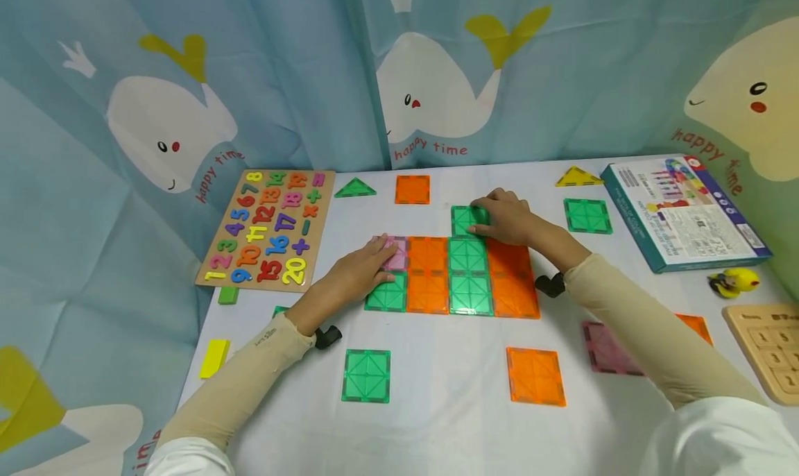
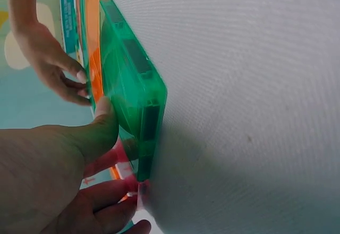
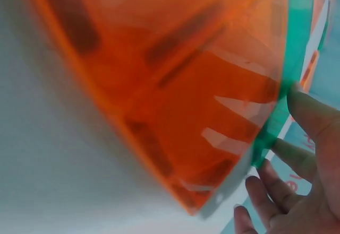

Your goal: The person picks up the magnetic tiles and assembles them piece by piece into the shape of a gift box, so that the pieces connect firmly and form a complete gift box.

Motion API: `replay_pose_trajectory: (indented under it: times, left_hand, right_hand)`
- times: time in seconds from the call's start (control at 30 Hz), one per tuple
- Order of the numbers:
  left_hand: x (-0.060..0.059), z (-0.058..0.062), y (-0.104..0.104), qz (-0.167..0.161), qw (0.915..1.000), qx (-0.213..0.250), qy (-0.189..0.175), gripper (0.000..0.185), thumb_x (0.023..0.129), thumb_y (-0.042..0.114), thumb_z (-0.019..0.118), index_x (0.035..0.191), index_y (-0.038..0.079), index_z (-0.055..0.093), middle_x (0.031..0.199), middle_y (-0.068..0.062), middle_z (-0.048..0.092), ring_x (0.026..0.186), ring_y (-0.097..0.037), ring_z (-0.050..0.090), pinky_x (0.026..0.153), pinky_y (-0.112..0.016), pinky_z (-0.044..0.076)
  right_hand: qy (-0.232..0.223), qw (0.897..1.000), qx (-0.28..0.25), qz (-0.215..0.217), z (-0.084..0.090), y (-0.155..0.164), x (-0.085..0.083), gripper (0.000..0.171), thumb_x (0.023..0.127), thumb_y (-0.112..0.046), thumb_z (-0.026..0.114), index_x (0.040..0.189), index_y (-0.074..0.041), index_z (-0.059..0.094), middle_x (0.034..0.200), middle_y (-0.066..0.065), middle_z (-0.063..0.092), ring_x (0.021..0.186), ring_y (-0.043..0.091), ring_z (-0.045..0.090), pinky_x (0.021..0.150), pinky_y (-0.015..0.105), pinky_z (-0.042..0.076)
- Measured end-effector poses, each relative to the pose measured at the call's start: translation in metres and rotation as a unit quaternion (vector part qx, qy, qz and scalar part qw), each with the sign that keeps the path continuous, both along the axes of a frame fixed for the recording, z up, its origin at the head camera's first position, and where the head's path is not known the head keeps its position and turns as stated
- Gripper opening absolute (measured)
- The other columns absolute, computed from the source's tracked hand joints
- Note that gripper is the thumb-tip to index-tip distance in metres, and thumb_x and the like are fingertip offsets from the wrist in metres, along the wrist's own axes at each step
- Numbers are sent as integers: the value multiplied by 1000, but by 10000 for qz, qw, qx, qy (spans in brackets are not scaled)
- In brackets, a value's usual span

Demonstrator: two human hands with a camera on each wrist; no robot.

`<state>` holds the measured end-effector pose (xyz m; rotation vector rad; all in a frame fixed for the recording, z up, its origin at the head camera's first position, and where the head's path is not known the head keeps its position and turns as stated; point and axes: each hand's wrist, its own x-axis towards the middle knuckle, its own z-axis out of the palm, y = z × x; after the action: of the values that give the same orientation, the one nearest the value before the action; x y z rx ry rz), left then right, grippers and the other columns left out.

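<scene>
Square magnetic tiles in pink, green and orange form a two-row block on the white table. My left hand lies at its left end, fingers on the pink tile and thumb on the green corner tile. In the left wrist view the thumb rests flat on that green tile. My right hand pinches a green square tile against the back edge, above the green column. The right wrist view shows thumb and fingertips at its green edge, beyond the orange tiles.
Loose tiles lie around, including a green square and an orange square in front. A number board stands back left. At right are a box, a yellow toy and a wooden board. A whale-print curtain hangs behind.
</scene>
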<state>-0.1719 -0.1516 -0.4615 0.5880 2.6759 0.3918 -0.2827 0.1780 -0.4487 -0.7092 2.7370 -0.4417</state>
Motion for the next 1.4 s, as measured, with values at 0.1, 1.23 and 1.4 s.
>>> replay_pose_trajectory:
  times: [0.1, 1.23, 1.4]
  left_hand:
    - [0, -1, -1, 10, 10000, -10, -59, 73, 108, 45, 55, 169, 16, 27, 177, -11, 13, 163, -30, 16, 128, -52, 28]
    - [-1, 1, 1, -103, 9996, -264, 62, 72, 108, 46, 55, 168, 15, 30, 176, -11, 17, 163, -29, 19, 126, -51, 32]
    - [-1, 1, -1, -51, 9996, -269, 109, 72, 108, 46, 55, 168, 15, 31, 176, -11, 17, 162, -29, 20, 126, -51, 34]
  right_hand:
    - [-86, 9999, 120, 34, 3, -2, -4, 61, 101, -38, 73, 146, -1, 56, 139, 34, 49, 121, 49, 48, 95, 65, 43]
    - [-870, 9961, -16, -175, -1, -116, -95, 66, 103, -41, 69, 157, -10, 47, 157, 27, 37, 144, 45, 31, 120, 69, 29]
    - [-921, 9953, 39, -281, 4, -116, -87, 61, 103, -39, 69, 155, -13, 49, 156, 28, 34, 145, 45, 27, 119, 74, 23]
